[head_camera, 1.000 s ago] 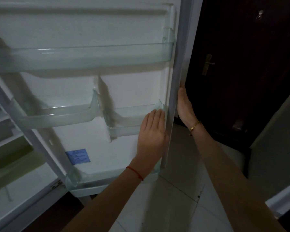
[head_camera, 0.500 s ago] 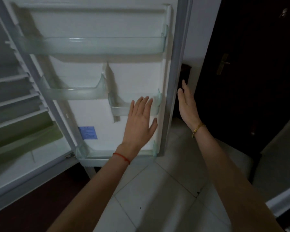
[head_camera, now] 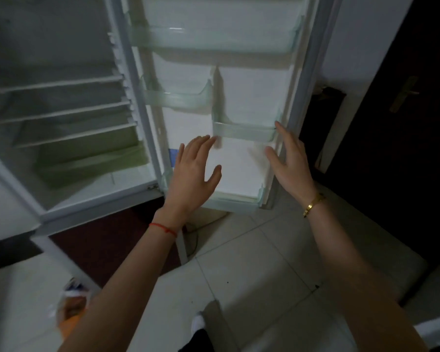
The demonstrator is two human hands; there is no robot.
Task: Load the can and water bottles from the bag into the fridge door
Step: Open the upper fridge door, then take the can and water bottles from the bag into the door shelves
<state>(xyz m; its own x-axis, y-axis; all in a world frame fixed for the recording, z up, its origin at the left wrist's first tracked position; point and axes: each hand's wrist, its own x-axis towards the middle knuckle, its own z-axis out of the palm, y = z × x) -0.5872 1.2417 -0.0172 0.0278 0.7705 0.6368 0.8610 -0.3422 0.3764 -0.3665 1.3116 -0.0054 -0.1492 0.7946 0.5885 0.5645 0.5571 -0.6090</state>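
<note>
The fridge door stands wide open in front of me, its clear door bins bare: a wide top bin, two small middle bins and a bottom bin. My left hand hovers open in front of the lower door, fingers spread, holding nothing. My right hand is open too, just off the door's right edge, its fingertips near the small right bin. At the lower left, partly hidden by my left forearm, lies a blurred bag with orange and blue inside. No can or bottle is clearly visible.
The fridge interior with its white shelves is open to the left. A dark wooden door with a brass handle stands at the right. Pale floor tiles lie below, and my white-socked foot shows at the bottom.
Both hands have come off the fridge door and drawn back, open. The view has pulled back and tilted down, bringing the floor and the bag at the lower left into sight.
</note>
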